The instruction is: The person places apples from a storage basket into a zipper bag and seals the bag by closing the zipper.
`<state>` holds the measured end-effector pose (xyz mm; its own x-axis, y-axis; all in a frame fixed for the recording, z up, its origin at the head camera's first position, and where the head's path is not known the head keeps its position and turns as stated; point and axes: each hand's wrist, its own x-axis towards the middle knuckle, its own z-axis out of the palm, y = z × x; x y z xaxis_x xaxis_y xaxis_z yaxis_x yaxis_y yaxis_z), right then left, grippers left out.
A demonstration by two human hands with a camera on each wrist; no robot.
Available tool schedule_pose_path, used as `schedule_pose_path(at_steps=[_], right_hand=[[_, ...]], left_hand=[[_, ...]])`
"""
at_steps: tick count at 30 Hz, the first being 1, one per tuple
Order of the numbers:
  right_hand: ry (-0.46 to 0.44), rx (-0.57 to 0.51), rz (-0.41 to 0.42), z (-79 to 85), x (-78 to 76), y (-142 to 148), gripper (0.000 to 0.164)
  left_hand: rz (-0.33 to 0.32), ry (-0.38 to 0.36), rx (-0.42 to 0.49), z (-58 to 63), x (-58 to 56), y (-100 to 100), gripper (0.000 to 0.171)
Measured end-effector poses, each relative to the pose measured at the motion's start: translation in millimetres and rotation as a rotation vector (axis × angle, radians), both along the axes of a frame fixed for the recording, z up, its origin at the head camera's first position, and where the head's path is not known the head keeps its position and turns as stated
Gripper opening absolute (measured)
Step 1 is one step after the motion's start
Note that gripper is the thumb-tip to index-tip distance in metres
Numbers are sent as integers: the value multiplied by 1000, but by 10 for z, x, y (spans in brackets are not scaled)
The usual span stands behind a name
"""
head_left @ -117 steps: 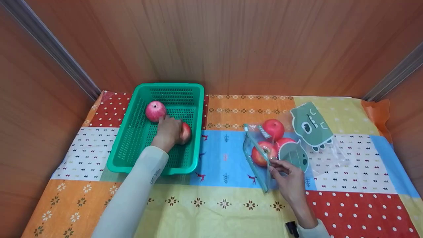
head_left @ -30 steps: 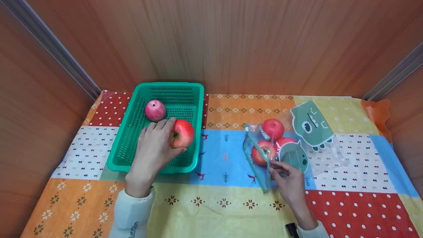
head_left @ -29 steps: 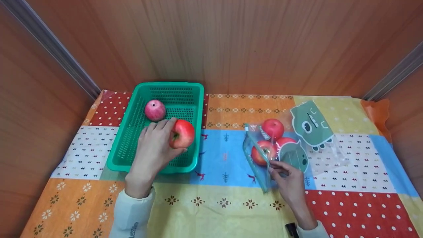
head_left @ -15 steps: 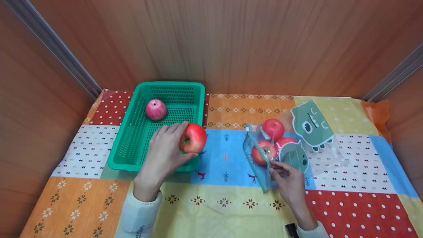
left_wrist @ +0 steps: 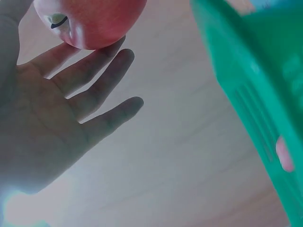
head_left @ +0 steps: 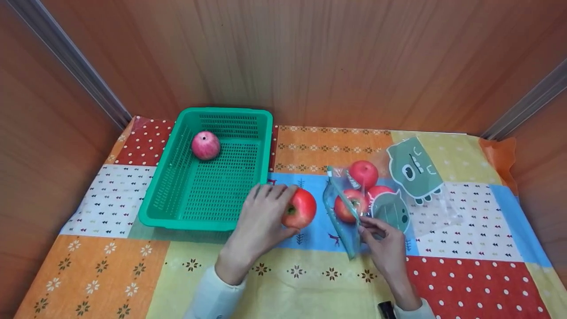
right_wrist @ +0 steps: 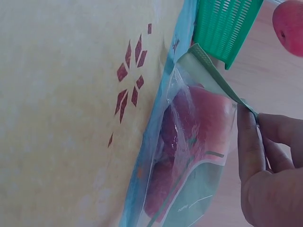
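My left hand (head_left: 265,217) holds a red apple (head_left: 301,208) by thumb and fingertips, in the air between the basket and the bag. The left wrist view has this apple (left_wrist: 94,21) at the fingertips, cut off by the top edge. With thumb and fingers my right hand (head_left: 384,243) pinches the rim of a clear zip bag (head_left: 343,239), keeping its mouth apart; the right wrist view shows the pinched green rim (right_wrist: 222,82). Several apples lie in the bag, one (head_left: 364,174) at the back. Another pinkish apple (head_left: 206,146) sits in the green basket (head_left: 148,195).
A patchwork-patterned cloth (head_left: 292,283) covers the table. Wooden panels (head_left: 283,57) rise behind and at both sides. The bag's printed green cartoon end (head_left: 416,170) stretches to the right. An orange cloth flap (head_left: 500,159) stands at the far right corner.
My left hand has lifted the apple out of the basket and carried it right, toward the bag. The right hand keeps its pinch on the bag's rim.
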<state>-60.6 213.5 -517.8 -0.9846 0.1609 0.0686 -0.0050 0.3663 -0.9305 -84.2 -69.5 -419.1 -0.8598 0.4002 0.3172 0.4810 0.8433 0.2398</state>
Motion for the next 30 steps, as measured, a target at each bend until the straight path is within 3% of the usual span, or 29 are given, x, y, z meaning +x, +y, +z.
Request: schedule_pose_path(at_steps=[3, 10, 16, 30], right_hand=[[5, -4, -3, -1, -2, 1, 28], [13, -20, -7, 15, -5, 3, 28], [7, -18, -9, 25, -8, 15, 29], [67, -20, -9, 54, -16, 29, 28]], left_hand=[[-17, 3, -29, -72, 13, 114, 81], [-35, -86, -73, -283, 14, 340, 81], [-43, -120, -81, -439, -16, 462, 78], [-45, -61, -114, -576, -93, 644, 72]])
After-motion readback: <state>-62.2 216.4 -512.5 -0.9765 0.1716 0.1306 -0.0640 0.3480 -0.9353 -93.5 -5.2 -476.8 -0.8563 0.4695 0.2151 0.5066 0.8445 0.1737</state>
